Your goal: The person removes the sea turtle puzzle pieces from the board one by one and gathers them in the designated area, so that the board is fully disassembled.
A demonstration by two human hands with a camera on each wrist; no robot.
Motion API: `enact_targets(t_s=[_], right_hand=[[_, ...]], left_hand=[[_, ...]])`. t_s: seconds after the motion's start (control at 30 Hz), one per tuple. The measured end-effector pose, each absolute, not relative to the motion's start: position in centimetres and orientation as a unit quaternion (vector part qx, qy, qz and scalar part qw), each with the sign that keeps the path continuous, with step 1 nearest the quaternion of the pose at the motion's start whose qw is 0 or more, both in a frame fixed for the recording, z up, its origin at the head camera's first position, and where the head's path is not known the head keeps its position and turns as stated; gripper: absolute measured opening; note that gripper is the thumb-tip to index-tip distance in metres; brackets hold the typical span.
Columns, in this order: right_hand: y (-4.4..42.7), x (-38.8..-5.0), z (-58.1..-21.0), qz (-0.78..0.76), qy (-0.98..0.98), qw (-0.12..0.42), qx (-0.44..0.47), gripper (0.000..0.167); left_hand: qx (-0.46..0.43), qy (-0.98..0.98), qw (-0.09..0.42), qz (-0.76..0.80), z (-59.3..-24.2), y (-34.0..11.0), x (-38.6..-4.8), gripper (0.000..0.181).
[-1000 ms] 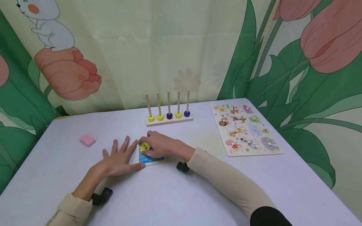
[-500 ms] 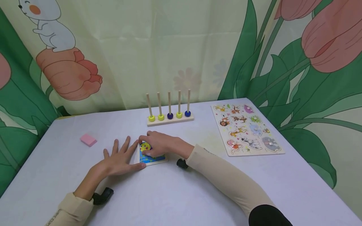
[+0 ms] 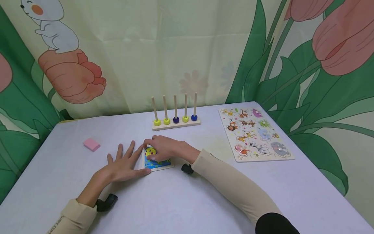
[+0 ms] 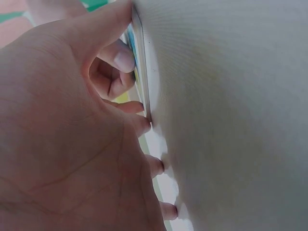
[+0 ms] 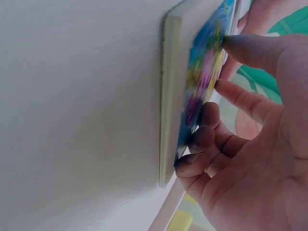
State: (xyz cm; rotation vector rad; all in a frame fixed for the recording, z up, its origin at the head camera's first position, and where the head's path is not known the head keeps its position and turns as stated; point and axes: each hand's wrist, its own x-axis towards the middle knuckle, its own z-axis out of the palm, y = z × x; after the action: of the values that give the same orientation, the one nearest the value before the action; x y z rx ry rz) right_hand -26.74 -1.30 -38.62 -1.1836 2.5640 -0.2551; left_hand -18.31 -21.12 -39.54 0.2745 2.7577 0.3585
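Note:
A small square picture puzzle in a pale frame lies on the table, showing a yellow figure on blue. My left hand rests spread beside it, with thumb and forefinger touching the frame's left side. Across the puzzle's upper part reaches my right hand, hiding much of the picture. In the right wrist view, that hand's thumb and forefinger touch the puzzle face, apart from each other, while its other fingers bend near the far edge. No loose piece shows in either hand.
Behind the puzzle stands a wooden peg rack with five upright pegs carrying yellow and dark blue beads. A pink block lies at the left. An animal peg board lies at the right. A printed curtain hangs behind the table.
Both hands stay in nearly the same place on and beside the puzzle. The whole head view has shifted very slightly.

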Motion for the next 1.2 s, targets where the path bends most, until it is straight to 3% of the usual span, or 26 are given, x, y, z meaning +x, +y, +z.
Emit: enact_targets(t_s=[1.2], right_hand=[[-1.36,-26.88,-38.53,-0.133,0.891,0.173,-0.398,0.045]], left_hand=[[0.094,0.968,0.174,0.153,-40.28,-21.47,-18.56,0.115]])
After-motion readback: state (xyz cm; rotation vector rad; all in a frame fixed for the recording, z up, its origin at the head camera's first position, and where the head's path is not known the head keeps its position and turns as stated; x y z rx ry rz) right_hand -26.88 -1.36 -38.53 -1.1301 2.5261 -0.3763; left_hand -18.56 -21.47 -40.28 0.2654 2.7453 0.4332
